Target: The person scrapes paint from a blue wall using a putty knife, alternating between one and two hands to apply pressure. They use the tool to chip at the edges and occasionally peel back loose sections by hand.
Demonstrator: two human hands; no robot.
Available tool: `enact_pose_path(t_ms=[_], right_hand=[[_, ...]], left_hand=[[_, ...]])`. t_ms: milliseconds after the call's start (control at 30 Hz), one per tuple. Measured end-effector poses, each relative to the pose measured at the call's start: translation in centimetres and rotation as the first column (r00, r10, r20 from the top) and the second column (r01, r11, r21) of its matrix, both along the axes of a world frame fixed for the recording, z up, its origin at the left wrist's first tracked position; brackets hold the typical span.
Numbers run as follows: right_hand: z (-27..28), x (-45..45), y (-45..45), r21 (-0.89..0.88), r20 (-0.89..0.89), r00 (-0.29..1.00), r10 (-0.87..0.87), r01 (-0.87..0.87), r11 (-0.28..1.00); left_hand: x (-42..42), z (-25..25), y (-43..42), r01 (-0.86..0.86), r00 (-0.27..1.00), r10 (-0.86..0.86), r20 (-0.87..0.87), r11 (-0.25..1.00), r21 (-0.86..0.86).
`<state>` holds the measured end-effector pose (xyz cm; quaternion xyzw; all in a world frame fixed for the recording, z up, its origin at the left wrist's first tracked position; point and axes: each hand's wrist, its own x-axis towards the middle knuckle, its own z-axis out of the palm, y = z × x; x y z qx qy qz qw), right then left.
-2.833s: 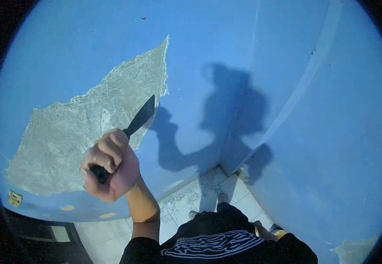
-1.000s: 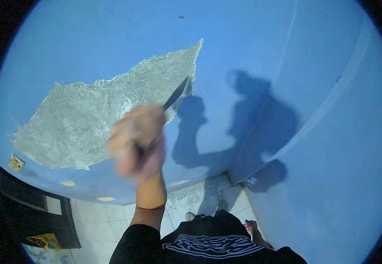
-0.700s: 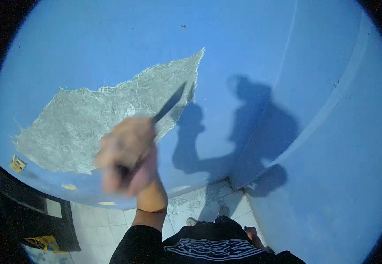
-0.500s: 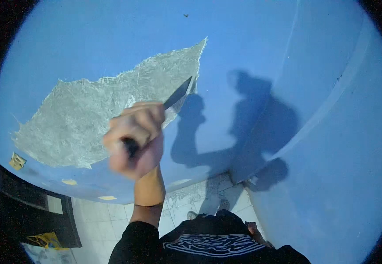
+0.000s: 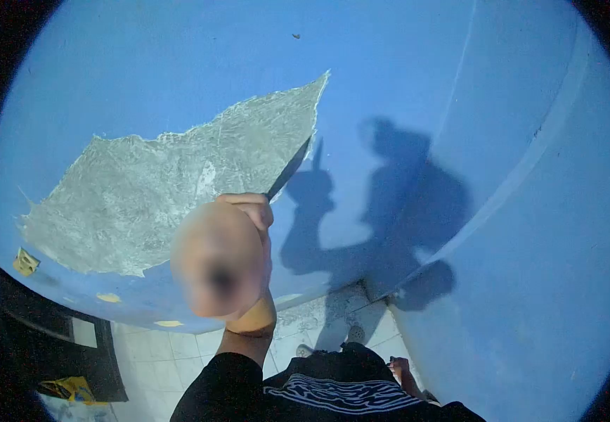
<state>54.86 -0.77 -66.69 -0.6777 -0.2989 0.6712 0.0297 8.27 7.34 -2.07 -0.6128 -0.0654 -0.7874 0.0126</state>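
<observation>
My left hand (image 5: 231, 257) is closed around the dark handle of a knife (image 5: 291, 169), raised in front of the blue wall. Its narrow dark blade points up and right, with the tip at the right edge of a bare grey patch (image 5: 157, 197) where the blue paint is gone. Ragged whitish paint edges border this patch. Much of the hand is blurred, and the handle shows only as a dark spot. Low beside my body is my right hand (image 5: 401, 369), partly hidden by the black shirt; its fingers are too small to make out.
Blue wall (image 5: 530, 211) meets another wall at a corner on the right. My shadow falls there. White floor tiles (image 5: 157, 352) lie below. At left are a dark piece of furniture (image 5: 52, 330), a yellow bag (image 5: 76, 389) and a small yellowish wall fitting (image 5: 26, 261).
My left hand has moved down and slightly right with the knife. The blade tip has slid a little lower along the right edge of the grey patch.
</observation>
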Motion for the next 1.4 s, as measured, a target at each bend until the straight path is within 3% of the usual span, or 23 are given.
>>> enact_pose_path(t_ms=[33, 100, 167, 233, 300, 367, 433, 500, 633, 667, 700, 767, 867, 900, 967, 1067, 1133, 1200, 1267, 1300, 1367, 1400], right_hand=[[0.3, -0.1, -0.2, 0.013, -0.005, 1.0, 0.022, -0.022, 1.0], [0.2, 0.2, -0.9, 0.052, -0.03, 0.997, 0.072, -0.07, 0.996], [-0.8, 0.9, -1.5, 0.082, -0.021, 0.992, 0.123, -0.121, 0.989], [-1.1, 1.3, -1.7, 0.098, -0.012, 0.988, 0.151, -0.15, 0.984], [-1.3, 1.1, -1.3, 0.104, -0.017, 0.986, 0.163, -0.161, 0.981], [-1.7, 0.9, -1.0, 0.11, -0.033, 0.987, 0.156, -0.151, 0.982], [-2.3, 0.7, -0.4, 0.112, -0.063, 0.99, 0.126, -0.119, 0.987], [-3.1, 0.5, 0.1, 0.103, -0.112, 0.991, 0.069, -0.058, 0.993], [-8.1, 1.5, 0.9, 0.065, -0.265, 0.96, -0.092, 0.113, 0.991], [-1.3, -0.4, 1.2, 0.153, -0.13, 0.991, -0.034, 0.054, 0.987], [-0.2, -1.4, 1.7, 0.159, -0.137, 0.99, -0.044, 0.066, 0.985], [-2.0, 0.1, 0.9, 0.124, -0.211, 0.977, -0.037, 0.065, 0.99], [-1.3, 0.0, 0.1, 0.118, -0.151, 0.988, 0.013, 0.005, 0.993], [-1.1, 0.3, -0.4, 0.128, -0.135, 0.99, 0.037, -0.02, 0.992], [-1.3, 0.6, -1.5, 0.153, -0.096, 0.991, 0.095, -0.08, 0.985], [-1.4, 1.0, -1.8, 0.19, -0.039, 0.983, 0.18, -0.17, 0.967], [-1.6, 1.3, -2.1, 0.216, -0.008, 0.975, 0.222, -0.215, 0.952], [-1.7, 1.5, -2.0, 0.249, 0.014, 0.968, 0.249, -0.245, 0.937], [-2.1, 1.2, -1.8, 0.288, 0.032, 0.959, 0.282, -0.279, 0.916], [-2.5, 1.1, -1.6, 0.337, 0.038, 0.952, 0.304, -0.299, 0.893], [-2.5, 1.0, -1.0, 0.628, -0.001, 0.938, 0.346, -0.269, 0.73], [-2.6, -0.2, -0.1, 0.844, -0.054, 0.925, 0.377, -0.159, 0.511]], left_hand=[[0.2, -0.2, 1.0, 0.0, 1.0, 0.0, -0.001, 1.0, 0.001], [0.7, -0.9, 3.1, -0.177, 0.979, 0.179, -0.1, 0.984, 0.023], [0.2, -1.4, 2.0, -0.192, 0.971, 0.179, -0.158, 0.979, -0.072], [-0.9, -1.5, 1.2, -0.07, 0.996, 0.064, -0.063, 0.993, -0.098], [-1.4, -0.4, -0.2, -0.066, 0.995, 0.063, -0.078, 0.997, -0.041], [-0.6, 0.8, -2.2, -0.017, 0.997, 0.011, 0.071, 0.996, 0.087], [-0.9, 0.5, -1.2, 0.003, 1.0, -0.005, 0.029, 0.997, 0.08], [-1.1, -1.0, 3.3, -0.108, 0.992, 0.111, -0.059, 0.993, 0.041], [-0.4, -0.8, 1.0, -0.17, 0.982, 0.161, -0.099, 0.982, -0.083], [-0.7, 0.1, -0.4, -0.085, 0.995, 0.082, -0.062, 0.995, -0.047], [-1.0, 0.8, -0.9, 0.004, 0.999, -0.004, -0.036, 1.0, 0.0], [-1.2, 0.4, -0.9, 0.047, 0.999, -0.046, -0.011, 0.996, 0.07], [-0.6, -0.6, 2.3, -0.162, 0.987, 0.162, -0.015, 0.987, -0.011], [-0.4, -0.9, 2.5, -0.099, 0.986, 0.084, -0.144, 0.99, -0.104], [-0.5, -0.8, 1.9, -0.13, 0.982, 0.111, -0.152, 0.984, -0.119], [-1.5, 0.8, -0.7, -0.012, 1.0, 0.012, -0.006, 1.0, -0.003], [-2.9, 0.8, -1.9, 0.018, 0.999, -0.013, -0.048, 0.993, 0.119], [-2.3, -0.2, -0.2, -0.213, 0.977, 0.214, -0.001, 0.972, 0.098], [-2.0, -2.2, 4.0, -0.63, 0.769, 0.601, -0.217, 0.771, -0.097], [-1.8, -4.6, 6.3, -0.279, 0.956, 0.232, -0.179, 0.904, -0.324], [-0.3, -6.8, 6.9, -0.15, 0.976, 0.087, -0.199, 0.933, -0.327], [0.1, -6.1, 5.4, -0.082, 0.989, 0.029, -0.146, 0.925, -0.371]])
